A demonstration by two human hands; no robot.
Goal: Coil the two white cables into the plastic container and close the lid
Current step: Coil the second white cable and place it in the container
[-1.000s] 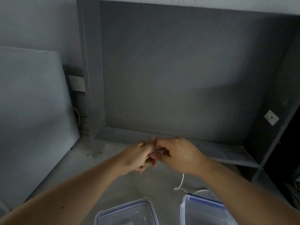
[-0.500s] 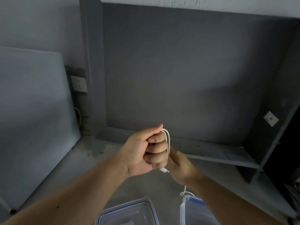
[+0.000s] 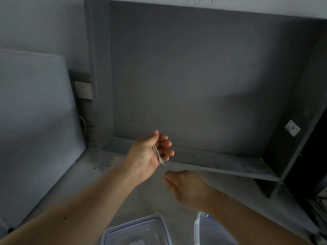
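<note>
- Left hand (image 3: 146,154) raised over the bench (image 3: 109,197), palm turned toward us, fingers half curled w/ a few loops of white cable (image 3: 158,153) lying across the palm; loose hold, not a tight fist.
- Right hand (image 3: 185,186) lower and nearer us, just below-right of the left; thumb + fingertip pressed together at its top-left edge, pinching what we read as the cable's free run. Strand there is thin and blurred, so contact is a judgement.
- Key relation: cable runs from the left palm's bottom edge down to the right pinch, long axis near vertical w/ slight tilt right. Short span, hands close but apart.
- We judge the step as mid-coil: next wrap means the right hand carries the strand up and round the left fingers; right is the mover, left the spool.
- Container (image 3: 136,232) at frame bottom, open, below both hands; lid (image 3: 200,232) just right of it, partly behind the right forearm. Which piece is lid vs base we can't fully tell.
- 2nd cable: can't tell where it is.
- Risk: loops slipping off the half-open left fingers.
</note>
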